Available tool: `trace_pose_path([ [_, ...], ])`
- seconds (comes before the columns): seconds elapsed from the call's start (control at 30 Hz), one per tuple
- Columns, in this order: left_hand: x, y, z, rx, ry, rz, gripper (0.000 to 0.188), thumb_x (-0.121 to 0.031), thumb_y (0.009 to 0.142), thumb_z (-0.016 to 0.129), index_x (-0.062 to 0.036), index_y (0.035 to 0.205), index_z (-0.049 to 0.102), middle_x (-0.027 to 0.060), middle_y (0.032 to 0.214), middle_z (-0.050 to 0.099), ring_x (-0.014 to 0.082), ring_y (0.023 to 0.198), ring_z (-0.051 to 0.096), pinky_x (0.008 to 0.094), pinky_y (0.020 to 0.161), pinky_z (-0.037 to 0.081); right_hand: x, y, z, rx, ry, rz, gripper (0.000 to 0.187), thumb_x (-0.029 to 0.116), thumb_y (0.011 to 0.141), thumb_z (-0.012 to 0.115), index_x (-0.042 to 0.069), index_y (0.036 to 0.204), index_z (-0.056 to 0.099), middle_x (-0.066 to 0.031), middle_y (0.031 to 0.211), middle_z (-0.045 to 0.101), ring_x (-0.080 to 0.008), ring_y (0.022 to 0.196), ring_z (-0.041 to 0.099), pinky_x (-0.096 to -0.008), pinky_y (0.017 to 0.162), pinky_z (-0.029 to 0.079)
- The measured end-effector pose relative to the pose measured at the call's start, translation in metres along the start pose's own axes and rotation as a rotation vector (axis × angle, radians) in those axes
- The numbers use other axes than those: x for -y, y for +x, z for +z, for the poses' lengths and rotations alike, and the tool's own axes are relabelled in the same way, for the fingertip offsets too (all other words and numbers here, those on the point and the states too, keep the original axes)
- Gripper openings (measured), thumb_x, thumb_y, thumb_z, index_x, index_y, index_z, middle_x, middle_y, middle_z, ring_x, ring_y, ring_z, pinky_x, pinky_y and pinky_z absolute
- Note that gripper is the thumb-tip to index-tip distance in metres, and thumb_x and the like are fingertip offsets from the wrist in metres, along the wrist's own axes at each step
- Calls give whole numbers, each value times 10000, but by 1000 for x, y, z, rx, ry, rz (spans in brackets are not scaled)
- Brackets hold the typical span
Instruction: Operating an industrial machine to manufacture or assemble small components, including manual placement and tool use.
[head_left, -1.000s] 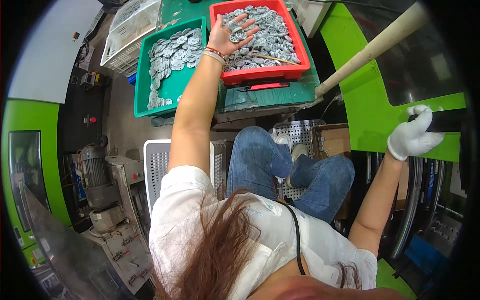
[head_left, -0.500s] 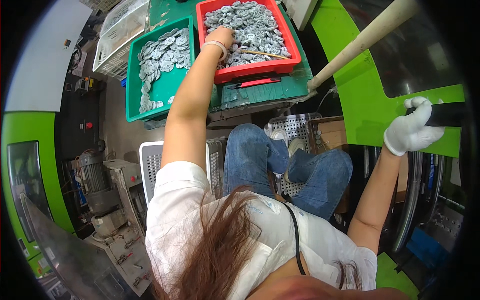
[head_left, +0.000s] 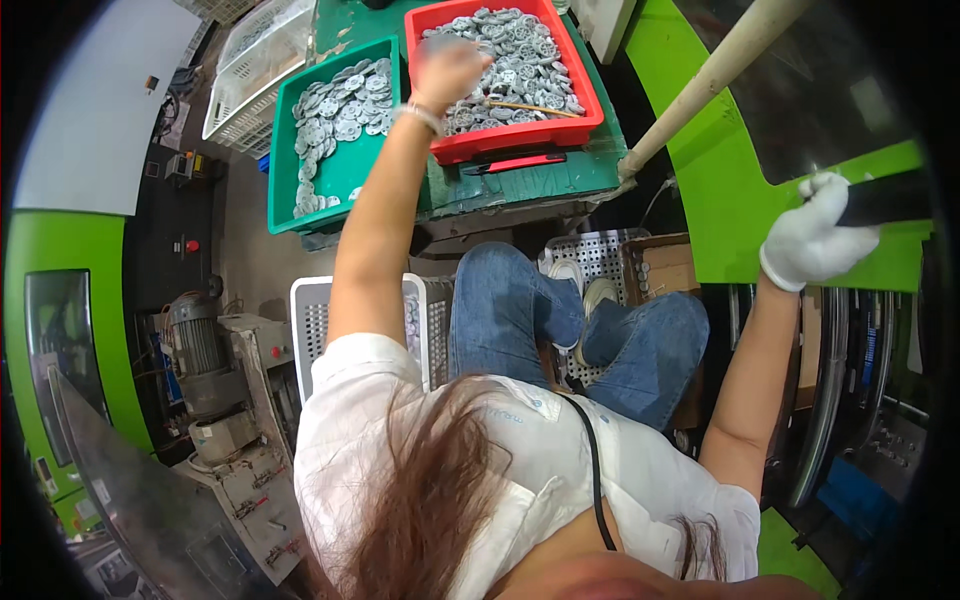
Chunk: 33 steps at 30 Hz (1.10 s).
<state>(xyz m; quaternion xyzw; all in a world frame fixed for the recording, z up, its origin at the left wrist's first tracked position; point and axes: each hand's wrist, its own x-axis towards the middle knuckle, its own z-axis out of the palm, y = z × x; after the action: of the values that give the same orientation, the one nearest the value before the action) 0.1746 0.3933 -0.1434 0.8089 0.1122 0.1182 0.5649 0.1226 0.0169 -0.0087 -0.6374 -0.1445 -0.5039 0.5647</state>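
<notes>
My left hand (head_left: 447,78) is over the left side of a red tray (head_left: 517,139). Its fingers are smeared, so what it holds, if anything, does not show. Grey round wheel-like parts (head_left: 525,50) fill this tray, with a thin wooden stick (head_left: 535,107) lying across them. Left of it sits a green tray (head_left: 335,170), where flat grey discs (head_left: 345,100) are heaped toward the far side. Far to the right, my right hand (head_left: 815,240), in a white glove, is closed around a black handle (head_left: 885,200) by the green machine.
Both trays rest on a green-topped table (head_left: 545,182). A pale pole (head_left: 710,85) slants past its right corner, beside the green machine (head_left: 725,190). White crates (head_left: 255,100) stand at the far left. A white perforated basket (head_left: 312,310) is beside my legs; a cardboard box (head_left: 665,268) lies near my feet.
My left hand has risen off the grey parts and shifted slightly within the red tray's area. My right hand stays at the black handle. The whole view has shifted a little.
</notes>
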Motion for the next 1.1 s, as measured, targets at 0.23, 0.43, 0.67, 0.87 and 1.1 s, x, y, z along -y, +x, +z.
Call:
trace_pose_path([
  [0.23,-122,-180,33,265,-382,221,414,-226,866,680,-59,1235,592,-3,795,597,45,566,506,211,509,430,-3,-4,-18,86,-502,-237,431,205,827,704,-67,1063,467,-201,936,627,-253,832,628,-370,747,501],
  [0.43,-156,-261,65,181,-60,622,416,-147,827,687,-20,1209,579,108,956,633,206,865,608,302,783,475,76,-83,-70,706,277,404,314,139,927,572,-18,1194,521,-86,1028,609,-138,922,597,-261,825,478],
  [0.67,-161,-323,94,93,111,885,430,-82,819,648,-25,1234,556,120,912,624,211,695,611,296,633,493,122,-109,-111,729,354,760,232,182,923,596,-4,1062,597,-28,835,630,-61,649,564,-191,579,446],
  [0.87,-157,-355,116,125,-797,72,274,-62,876,581,-4,1140,538,37,761,556,76,485,499,211,443,425,138,-115,-123,598,508,1121,230,184,927,581,-4,1060,591,-47,815,639,-72,628,573,-188,543,446],
  [1.1,-151,-352,98,223,-772,83,255,-163,922,594,-26,1127,534,17,779,542,66,497,451,216,455,400,143,-122,-119,564,496,1069,212,175,929,577,-1,1046,583,-54,838,649,-72,649,579,-188,554,454],
])
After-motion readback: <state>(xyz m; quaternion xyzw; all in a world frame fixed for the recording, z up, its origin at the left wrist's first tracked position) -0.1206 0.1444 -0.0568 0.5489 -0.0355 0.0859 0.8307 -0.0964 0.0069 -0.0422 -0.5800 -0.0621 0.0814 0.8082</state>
